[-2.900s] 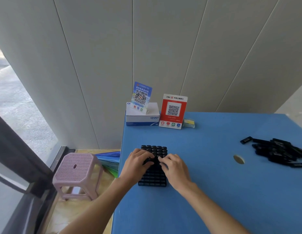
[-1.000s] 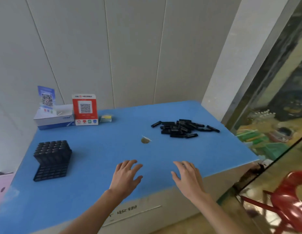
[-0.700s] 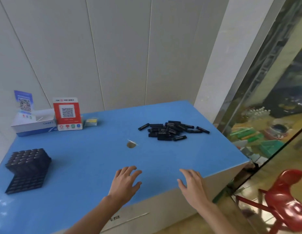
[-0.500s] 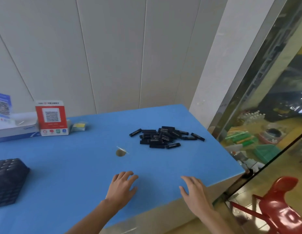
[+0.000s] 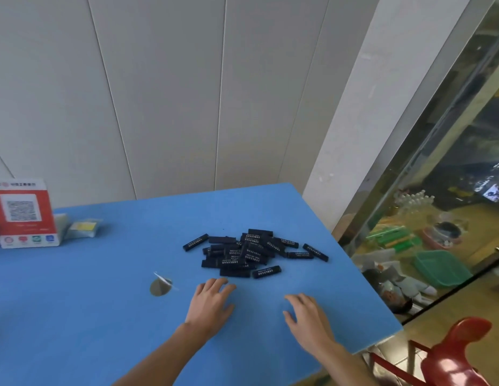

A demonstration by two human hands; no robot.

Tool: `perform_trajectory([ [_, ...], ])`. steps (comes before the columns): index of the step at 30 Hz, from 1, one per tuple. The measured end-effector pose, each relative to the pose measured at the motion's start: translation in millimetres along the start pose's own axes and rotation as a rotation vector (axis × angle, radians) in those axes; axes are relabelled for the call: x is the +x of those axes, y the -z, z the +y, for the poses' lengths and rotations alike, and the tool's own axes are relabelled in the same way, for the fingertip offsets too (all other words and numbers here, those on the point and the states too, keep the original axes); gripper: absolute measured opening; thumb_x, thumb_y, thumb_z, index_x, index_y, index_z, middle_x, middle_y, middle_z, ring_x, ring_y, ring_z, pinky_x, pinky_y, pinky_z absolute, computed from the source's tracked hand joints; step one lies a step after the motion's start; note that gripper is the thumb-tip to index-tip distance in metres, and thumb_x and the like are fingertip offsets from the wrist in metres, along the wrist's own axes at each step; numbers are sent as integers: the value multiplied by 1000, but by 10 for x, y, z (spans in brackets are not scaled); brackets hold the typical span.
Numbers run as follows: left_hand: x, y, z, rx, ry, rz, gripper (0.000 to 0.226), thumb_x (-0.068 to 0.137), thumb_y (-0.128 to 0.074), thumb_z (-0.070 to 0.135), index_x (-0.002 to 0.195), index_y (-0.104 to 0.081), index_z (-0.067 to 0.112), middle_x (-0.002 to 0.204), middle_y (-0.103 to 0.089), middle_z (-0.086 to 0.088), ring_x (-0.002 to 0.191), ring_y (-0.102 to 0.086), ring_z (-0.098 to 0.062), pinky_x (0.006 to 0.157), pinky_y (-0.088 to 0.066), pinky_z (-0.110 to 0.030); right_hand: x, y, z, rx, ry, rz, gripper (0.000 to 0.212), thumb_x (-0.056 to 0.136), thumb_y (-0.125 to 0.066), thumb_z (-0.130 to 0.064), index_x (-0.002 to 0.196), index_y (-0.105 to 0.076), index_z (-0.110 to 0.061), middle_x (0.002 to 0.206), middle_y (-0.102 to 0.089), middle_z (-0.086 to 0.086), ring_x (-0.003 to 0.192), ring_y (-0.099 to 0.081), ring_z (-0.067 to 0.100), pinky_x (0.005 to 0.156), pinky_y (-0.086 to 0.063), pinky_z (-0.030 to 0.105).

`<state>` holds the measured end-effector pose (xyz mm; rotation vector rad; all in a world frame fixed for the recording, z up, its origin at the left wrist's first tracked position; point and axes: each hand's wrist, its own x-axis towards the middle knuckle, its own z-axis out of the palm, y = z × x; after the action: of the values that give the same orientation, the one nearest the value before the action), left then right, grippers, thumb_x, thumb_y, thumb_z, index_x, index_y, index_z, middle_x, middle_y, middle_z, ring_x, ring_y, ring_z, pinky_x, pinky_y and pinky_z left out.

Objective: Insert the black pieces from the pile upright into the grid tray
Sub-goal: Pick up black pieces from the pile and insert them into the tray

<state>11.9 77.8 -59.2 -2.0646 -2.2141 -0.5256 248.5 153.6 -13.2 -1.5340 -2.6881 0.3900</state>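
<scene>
A pile of black pieces (image 5: 251, 253), flat bars with white lettering, lies on the blue table (image 5: 89, 302) toward its right side. My left hand (image 5: 210, 305) hovers just in front of the pile, fingers relaxed and spread, holding nothing. My right hand (image 5: 308, 316) is to its right, near the table's front right corner, also empty with fingers loosely extended. The grid tray is out of view, off to the left.
A round hole (image 5: 160, 286) sits in the table left of my left hand. A red QR sign (image 5: 22, 214) and a small yellow packet (image 5: 82, 228) stand at the back left. A glass wall (image 5: 437, 190) and red chair (image 5: 451, 355) lie right of the table edge.
My view has swung right, away from the grid tray, which has left the frame. Both hands have moved from the tray across the table toward the pile.
</scene>
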Motion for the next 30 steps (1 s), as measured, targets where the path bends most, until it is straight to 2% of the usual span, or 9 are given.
perform_trajectory([
  [8,246,-164,186,19,147,19,56,54,-85,38,105,-66,28,107,-65,4,96,-62,-17,74,-54,-30,608,-1,228,-46,154,25,40,95,-45,-30,134,-44,-20,120,-53,-1,112,-46,19,90,-43,31],
  [13,279,-172,318,38,197,47,51,52,-88,36,99,-70,27,100,-65,6,92,-60,-15,71,-54,-27,914,65,317,-109,245,-15,48,97,-40,-34,143,-29,-25,128,-48,-1,116,-43,20,93,-39,30],
  [15,284,-166,364,70,225,43,52,49,-89,37,97,-71,27,98,-65,7,88,-63,-14,70,-54,-26,1010,83,326,-128,281,-31,50,97,-41,-35,144,-26,-27,128,-46,0,113,-42,21,88,-39,30],
  [18,292,-155,465,100,276,31,54,46,-90,36,96,-71,28,97,-65,9,85,-64,-13,69,-53,-25,1083,98,316,-143,336,-51,39,99,-40,-31,137,-38,-25,123,-45,0,106,-41,21,74,-34,27],
  [20,298,-156,543,118,313,29,56,44,-91,33,96,-71,28,96,-66,9,84,-64,-12,68,-53,-24,1109,104,310,-162,362,-54,31,99,-40,-29,128,-46,-22,120,-45,1,104,-41,21,71,-30,26],
  [24,284,-172,679,146,385,25,57,40,-92,26,93,-72,27,90,-64,10,81,-59,-11,65,-52,-22,1097,106,317,-174,398,-80,25,99,-40,-27,121,-48,-17,122,-46,5,105,-43,22,75,-34,27],
  [30,250,-95,804,189,431,-85,54,38,-89,21,87,-70,33,79,-59,15,66,-58,-9,61,-48,-21,1067,150,392,-102,428,-146,28,99,-43,-27,122,-45,-13,127,-46,7,111,-45,22,84,-41,27],
])
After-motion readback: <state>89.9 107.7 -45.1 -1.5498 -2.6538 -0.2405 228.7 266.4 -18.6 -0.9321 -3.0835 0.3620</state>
